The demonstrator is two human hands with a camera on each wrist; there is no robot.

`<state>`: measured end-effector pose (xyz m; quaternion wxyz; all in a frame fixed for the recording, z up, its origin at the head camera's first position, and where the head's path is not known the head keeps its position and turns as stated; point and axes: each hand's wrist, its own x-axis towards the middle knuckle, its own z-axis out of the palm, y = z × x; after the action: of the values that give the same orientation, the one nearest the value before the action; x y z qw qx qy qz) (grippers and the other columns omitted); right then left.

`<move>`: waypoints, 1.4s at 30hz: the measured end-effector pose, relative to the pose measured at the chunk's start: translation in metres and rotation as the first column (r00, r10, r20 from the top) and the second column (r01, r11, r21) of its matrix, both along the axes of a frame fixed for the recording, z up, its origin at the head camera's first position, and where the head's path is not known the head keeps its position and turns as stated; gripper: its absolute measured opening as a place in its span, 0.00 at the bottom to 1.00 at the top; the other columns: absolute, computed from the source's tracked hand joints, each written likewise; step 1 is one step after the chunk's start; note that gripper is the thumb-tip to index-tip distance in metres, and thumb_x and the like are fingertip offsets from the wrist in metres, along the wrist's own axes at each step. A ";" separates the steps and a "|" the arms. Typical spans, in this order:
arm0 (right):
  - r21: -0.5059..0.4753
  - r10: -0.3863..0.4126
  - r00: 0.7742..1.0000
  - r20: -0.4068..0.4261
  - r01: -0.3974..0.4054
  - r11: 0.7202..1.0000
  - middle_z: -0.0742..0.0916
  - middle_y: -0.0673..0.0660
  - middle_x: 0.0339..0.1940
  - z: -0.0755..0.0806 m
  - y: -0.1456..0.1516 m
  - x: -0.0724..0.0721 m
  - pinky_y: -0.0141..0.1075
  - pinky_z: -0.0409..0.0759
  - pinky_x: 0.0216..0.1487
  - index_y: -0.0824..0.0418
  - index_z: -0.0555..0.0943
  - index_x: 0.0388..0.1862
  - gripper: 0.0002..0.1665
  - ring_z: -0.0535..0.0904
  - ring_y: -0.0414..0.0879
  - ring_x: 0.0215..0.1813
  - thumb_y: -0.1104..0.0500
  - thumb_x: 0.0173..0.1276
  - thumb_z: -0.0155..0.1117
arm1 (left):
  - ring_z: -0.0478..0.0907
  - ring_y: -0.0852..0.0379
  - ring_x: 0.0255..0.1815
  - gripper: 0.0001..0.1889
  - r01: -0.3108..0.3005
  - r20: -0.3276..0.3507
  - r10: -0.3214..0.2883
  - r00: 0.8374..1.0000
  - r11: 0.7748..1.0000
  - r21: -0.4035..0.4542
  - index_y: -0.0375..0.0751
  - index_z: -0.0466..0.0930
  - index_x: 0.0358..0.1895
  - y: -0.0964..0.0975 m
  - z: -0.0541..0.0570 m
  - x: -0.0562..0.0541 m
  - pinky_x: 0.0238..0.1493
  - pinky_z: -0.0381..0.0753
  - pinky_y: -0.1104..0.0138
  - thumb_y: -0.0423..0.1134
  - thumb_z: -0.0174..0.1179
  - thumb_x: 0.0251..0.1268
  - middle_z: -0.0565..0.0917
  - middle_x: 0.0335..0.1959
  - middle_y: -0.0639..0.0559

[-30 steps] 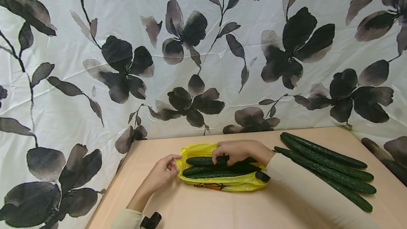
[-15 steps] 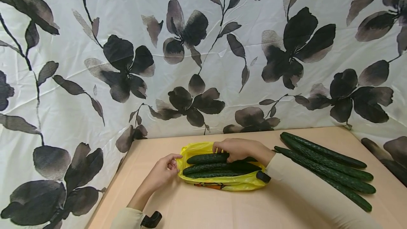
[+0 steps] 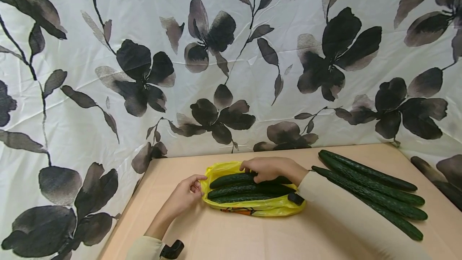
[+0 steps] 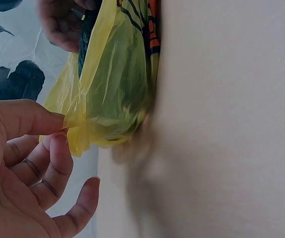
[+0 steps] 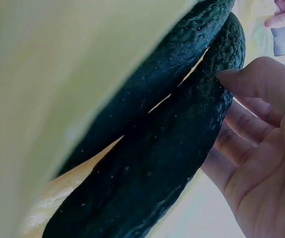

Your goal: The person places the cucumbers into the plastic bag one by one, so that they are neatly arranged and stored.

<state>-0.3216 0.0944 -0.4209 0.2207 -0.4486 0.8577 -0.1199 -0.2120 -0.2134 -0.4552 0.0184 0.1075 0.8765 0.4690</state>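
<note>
A yellow plastic bag (image 3: 272, 208) lies on its side lengthwise on the table, its mouth spread upward, with cucumbers inside. My left hand (image 3: 185, 196) pinches the bag's left rim between thumb and forefinger (image 4: 55, 124), the other fingers loosely bent. Reaching into the bag, my right hand (image 3: 272, 169) grips the rearmost cucumber (image 3: 229, 179); in the right wrist view the thumb (image 5: 237, 79) lies on its dark bumpy skin and the fingers pass behind it. Beside it lie more cucumbers (image 3: 249, 191). The right hand hides part of the held one.
Several long cucumbers (image 3: 382, 189) lie fanned out on the right side of the peach-coloured table (image 3: 223, 240). A white cloth with dark flowers (image 3: 270, 91) hangs behind the table's back edge. A small black device (image 3: 172, 249) sits on the left wrist.
My right hand has shifted slightly back and left, its fingers moving from over the rear cucumber to its far side. That cucumber has shifted a little. The left hand keeps its pinch.
</note>
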 end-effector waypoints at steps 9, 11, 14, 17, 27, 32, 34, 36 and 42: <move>0.068 0.031 0.999 -0.045 -0.028 0.997 0.79 0.50 0.67 -0.008 -0.003 -0.002 0.40 0.74 0.67 0.54 0.71 0.72 0.28 0.76 0.44 0.67 0.66 0.75 0.59 | 0.73 0.58 0.32 0.25 0.013 -0.007 -0.013 1.000 1.000 -0.005 0.27 0.76 0.61 0.001 -0.001 0.000 0.32 0.73 0.73 0.19 0.60 0.57 0.77 0.33 0.46; 0.085 0.028 0.998 -0.058 -0.023 0.996 0.79 0.50 0.68 -0.008 -0.003 -0.001 0.40 0.74 0.67 0.54 0.72 0.72 0.29 0.76 0.44 0.67 0.67 0.74 0.60 | 0.73 0.58 0.31 0.25 0.012 -0.006 -0.012 1.000 1.000 -0.004 0.27 0.76 0.61 0.001 -0.001 0.001 0.32 0.73 0.73 0.19 0.60 0.57 0.77 0.33 0.47; 0.115 0.028 0.997 -0.066 -0.021 0.993 0.77 0.51 0.70 -0.007 -0.003 0.001 0.40 0.73 0.69 0.53 0.70 0.74 0.32 0.74 0.45 0.70 0.69 0.74 0.60 | 0.73 0.58 0.31 0.25 0.011 -0.007 -0.011 1.000 1.000 -0.007 0.26 0.76 0.61 0.002 0.000 0.001 0.32 0.73 0.74 0.19 0.60 0.57 0.77 0.33 0.47; 0.134 0.026 0.997 -0.074 -0.015 0.991 0.76 0.51 0.72 -0.006 -0.004 0.003 0.41 0.71 0.70 0.53 0.69 0.75 0.33 0.72 0.45 0.71 0.70 0.74 0.57 | 0.74 0.59 0.31 0.25 0.009 -0.009 -0.010 1.000 1.000 -0.006 0.26 0.76 0.61 0.002 0.000 0.001 0.33 0.74 0.74 0.18 0.60 0.57 0.77 0.33 0.47; 0.138 0.024 0.993 -0.117 -0.008 0.990 0.78 0.50 0.70 -0.008 0.001 0.005 0.42 0.72 0.70 0.48 0.72 0.74 0.35 0.74 0.46 0.70 0.71 0.73 0.59 | 0.73 0.58 0.32 0.25 0.008 0.002 -0.009 1.000 1.000 0.025 0.28 0.76 0.61 0.002 0.005 0.003 0.34 0.74 0.73 0.18 0.59 0.57 0.77 0.34 0.44; 0.160 -0.010 0.995 -0.102 0.026 0.987 0.79 0.50 0.67 -0.005 0.005 0.005 0.41 0.75 0.67 0.44 0.72 0.74 0.36 0.76 0.45 0.67 0.70 0.72 0.61 | 0.73 0.58 0.32 0.26 0.012 0.002 -0.012 1.000 0.999 0.031 0.28 0.76 0.61 0.002 0.005 0.003 0.33 0.74 0.73 0.19 0.59 0.56 0.77 0.35 0.45; 0.166 -0.026 0.996 -0.081 0.039 0.985 0.81 0.50 0.66 -0.003 0.006 0.005 0.41 0.76 0.65 0.45 0.72 0.74 0.36 0.78 0.45 0.65 0.70 0.72 0.61 | 0.73 0.58 0.32 0.25 0.014 0.000 -0.014 1.000 1.000 0.027 0.27 0.76 0.61 0.002 0.004 0.003 0.34 0.74 0.73 0.18 0.59 0.56 0.77 0.35 0.45; 0.162 -0.045 0.997 -0.057 0.053 0.985 0.82 0.49 0.65 -0.001 0.007 0.006 0.41 0.76 0.65 0.45 0.73 0.73 0.35 0.79 0.45 0.65 0.70 0.72 0.61 | 0.73 0.58 0.32 0.25 0.014 0.000 -0.014 1.000 1.000 0.025 0.28 0.76 0.61 0.002 0.004 0.002 0.34 0.74 0.73 0.18 0.59 0.57 0.77 0.34 0.45; 0.135 -0.087 0.996 -0.004 0.087 0.987 0.82 0.50 0.64 0.004 0.012 0.010 0.42 0.77 0.64 0.47 0.74 0.73 0.33 0.79 0.46 0.64 0.70 0.73 0.61 | 0.73 0.58 0.32 0.25 0.009 0.002 -0.009 1.000 1.000 0.017 0.29 0.77 0.61 0.000 0.005 0.003 0.33 0.73 0.73 0.20 0.61 0.57 0.77 0.34 0.46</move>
<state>-0.3114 0.1069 -0.4169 0.2458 -0.3946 0.8825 -0.0716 -0.2093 -0.2131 -0.4499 0.0204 0.1109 0.8719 0.4765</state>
